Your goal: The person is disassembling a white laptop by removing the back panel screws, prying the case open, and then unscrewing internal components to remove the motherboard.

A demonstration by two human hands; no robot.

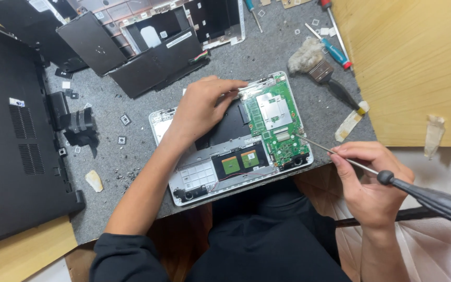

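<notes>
An opened laptop base [199, 175] lies on the grey mat, its green circuit board [276, 122] exposed on the right side. My left hand [199, 107] rests flat on the laptop's dark middle part, fingers stretched toward the top edge of the board. My right hand [371, 183] grips a long thin screwdriver [319, 146] with a dark handle [434, 201]; its tip touches the lower right area of the green board.
A large black laptop shell [11, 136] fills the left. Dismantled black panels [131, 47] lie at the back. A brush [319, 65], blue-handled screwdrivers [335, 49] and small loose parts are scattered on the grey mat [121, 167]. A wooden board [413, 68] stands right.
</notes>
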